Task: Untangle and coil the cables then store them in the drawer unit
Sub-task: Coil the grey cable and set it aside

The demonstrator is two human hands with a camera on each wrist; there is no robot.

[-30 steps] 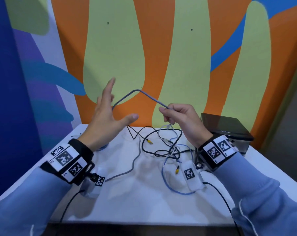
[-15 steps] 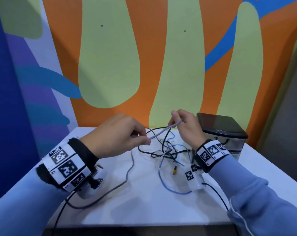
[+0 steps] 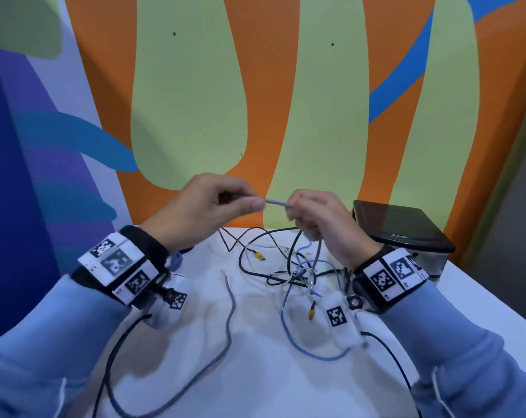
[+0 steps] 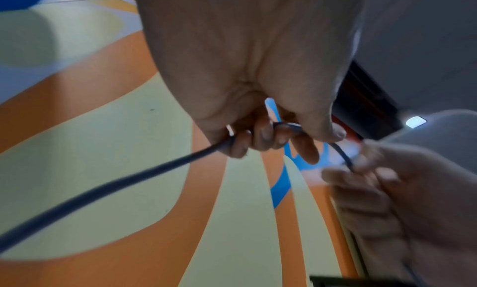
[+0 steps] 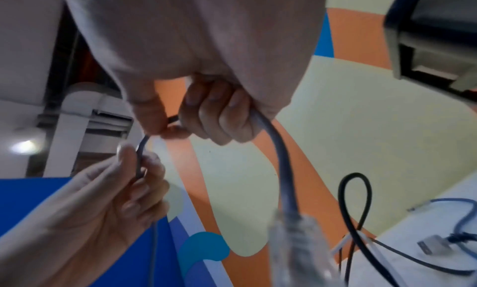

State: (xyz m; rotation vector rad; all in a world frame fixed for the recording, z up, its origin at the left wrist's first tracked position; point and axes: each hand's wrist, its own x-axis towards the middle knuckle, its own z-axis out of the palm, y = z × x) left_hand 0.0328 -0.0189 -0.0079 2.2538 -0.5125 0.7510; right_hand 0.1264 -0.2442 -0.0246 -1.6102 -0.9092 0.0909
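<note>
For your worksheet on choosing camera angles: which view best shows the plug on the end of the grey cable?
The right wrist view: the plug hangs large, though blurred, below the right hand gripping the grey cable. The head view shows it small, dangling over the cable pile. The left wrist view misses it, showing only cable in the left hand.

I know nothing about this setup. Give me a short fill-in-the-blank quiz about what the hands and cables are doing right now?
1. The left hand and the right hand both hold the same thin ____ cable, raised above the white table.
2. The black-topped drawer unit stands on the person's ____ side.
3. The tangled pile of black, white and blue cables lies ____ the right hand.

Missing words: grey; right; below
</note>
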